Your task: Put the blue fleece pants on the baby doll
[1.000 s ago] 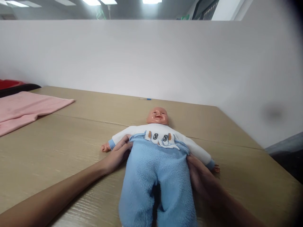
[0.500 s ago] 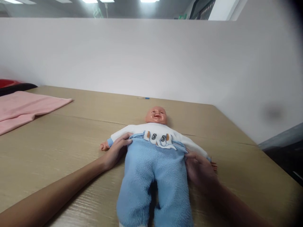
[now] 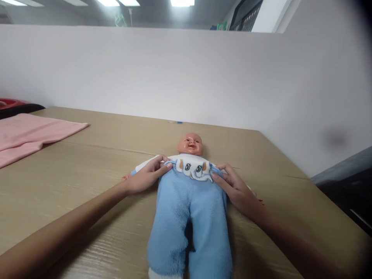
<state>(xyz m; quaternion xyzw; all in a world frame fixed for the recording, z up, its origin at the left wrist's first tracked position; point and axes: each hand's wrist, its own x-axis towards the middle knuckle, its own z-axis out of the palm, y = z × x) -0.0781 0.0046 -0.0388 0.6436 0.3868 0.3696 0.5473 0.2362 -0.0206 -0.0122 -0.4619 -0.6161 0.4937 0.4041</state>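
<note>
A baby doll (image 3: 190,144) lies on its back on the wooden table (image 3: 87,182), head away from me. It wears a white top with an elephant picture and fluffy blue trousers (image 3: 190,217). My left hand (image 3: 147,176) pinches the trousers' waistband at the doll's left side of the picture, near the chest. My right hand (image 3: 232,186) pinches the waistband on the other side. Both hands are closed on the blue fabric. The doll's arms are mostly hidden behind my hands.
A pink cloth (image 3: 31,133) lies at the far left of the table. A small blue pen-like object (image 3: 176,122) rests near the white partition wall (image 3: 174,73). The table's right edge drops off to a dark floor (image 3: 345,193).
Both hands have slid from the doll's hips up to its chest, pulling the blue waistband higher over the white top. The doll's arms are now mostly covered.
</note>
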